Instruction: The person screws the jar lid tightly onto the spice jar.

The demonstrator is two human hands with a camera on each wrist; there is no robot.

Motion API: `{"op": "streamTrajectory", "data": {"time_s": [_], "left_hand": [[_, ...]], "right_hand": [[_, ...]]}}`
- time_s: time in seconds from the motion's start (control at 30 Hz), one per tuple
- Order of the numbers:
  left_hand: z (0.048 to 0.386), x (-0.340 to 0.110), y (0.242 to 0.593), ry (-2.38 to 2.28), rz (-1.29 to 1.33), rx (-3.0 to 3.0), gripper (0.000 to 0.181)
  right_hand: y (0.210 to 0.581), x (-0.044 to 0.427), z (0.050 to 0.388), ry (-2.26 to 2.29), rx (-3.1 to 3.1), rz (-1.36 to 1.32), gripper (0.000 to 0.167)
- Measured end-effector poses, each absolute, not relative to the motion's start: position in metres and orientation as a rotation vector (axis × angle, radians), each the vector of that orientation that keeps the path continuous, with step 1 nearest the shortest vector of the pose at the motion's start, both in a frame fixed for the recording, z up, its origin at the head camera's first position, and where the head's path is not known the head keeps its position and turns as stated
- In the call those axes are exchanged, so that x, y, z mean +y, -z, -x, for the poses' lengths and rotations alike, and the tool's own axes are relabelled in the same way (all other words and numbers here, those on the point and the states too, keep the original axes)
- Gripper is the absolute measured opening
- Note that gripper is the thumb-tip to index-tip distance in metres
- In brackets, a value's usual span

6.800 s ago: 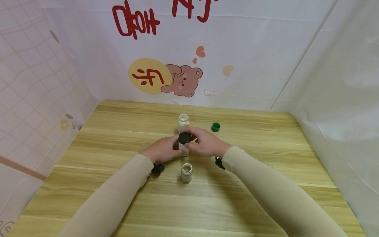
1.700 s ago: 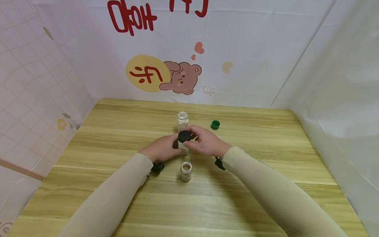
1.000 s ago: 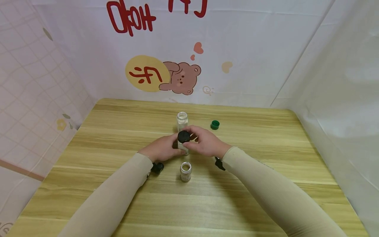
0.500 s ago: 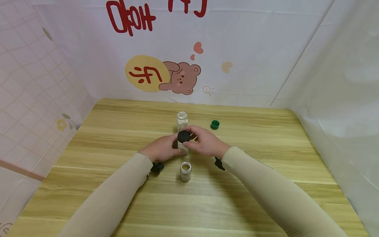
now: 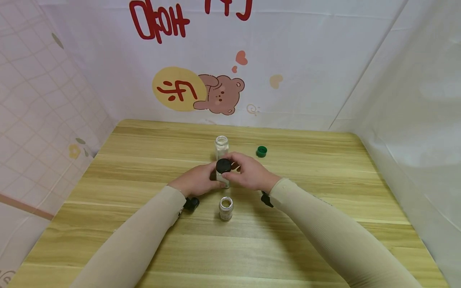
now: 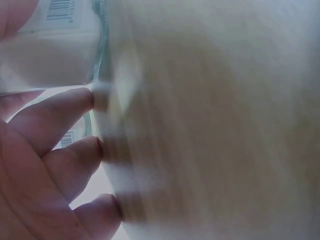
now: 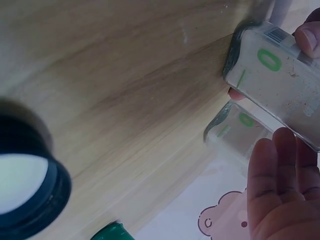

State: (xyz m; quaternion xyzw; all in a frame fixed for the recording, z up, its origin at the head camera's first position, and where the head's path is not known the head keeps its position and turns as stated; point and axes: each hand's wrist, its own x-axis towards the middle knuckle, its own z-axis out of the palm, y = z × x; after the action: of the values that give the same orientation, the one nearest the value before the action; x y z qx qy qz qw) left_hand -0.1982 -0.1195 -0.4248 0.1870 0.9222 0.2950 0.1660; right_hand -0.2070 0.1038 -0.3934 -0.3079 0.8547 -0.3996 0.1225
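Bottle (image 5: 222, 181) stands upright mid-table, right between the two hands, its long axis vertical. The black cap (image 5: 223, 165) sits at its mouth, in line with that axis and looking level; whether the thread has caught, I cannot tell from where I stand.

The left hand (image 5: 197, 180) comes in from the bottle's left, lower down, clamped round the body, thumb at the near side and fingers beyond. The right hand (image 5: 250, 173) comes from the right and higher, thumb and forefinger pinching the cap, the other fingers lying along the far side. So the right hand is nearer the cap, the left nearer the base.

On the bottle's side I make out a green ring (image 7: 270, 60) with a short green stroke, and a barcode (image 6: 62, 9), its digits too soft to read. I see no brand.

Directly behind is an uncapped second bottle (image 5: 221, 149), with the same green ring. Nearer the person stands an open jar (image 5: 225, 212), its label too small to read. The green cap (image 5: 261, 151) lies beyond the right hand on the table (image 5: 230, 256).

On the wall cloth (image 5: 309, 56), a yellow disc (image 5: 163, 96) carries what looks like 乐, turned sideways; the larger red writing (image 5: 167, 25) above is cut off.
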Motion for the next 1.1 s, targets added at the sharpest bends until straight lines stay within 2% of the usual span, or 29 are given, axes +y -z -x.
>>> {"op": "streamTrajectory", "data": {"time_s": [1.1], "left_hand": [[0.1993,-0.1187,0.4266,-0.823,-0.52,2.625,0.055]], "right_hand": [[0.3989,0.1045,0.2094,1.187,2.497,0.905,0.041]]}}
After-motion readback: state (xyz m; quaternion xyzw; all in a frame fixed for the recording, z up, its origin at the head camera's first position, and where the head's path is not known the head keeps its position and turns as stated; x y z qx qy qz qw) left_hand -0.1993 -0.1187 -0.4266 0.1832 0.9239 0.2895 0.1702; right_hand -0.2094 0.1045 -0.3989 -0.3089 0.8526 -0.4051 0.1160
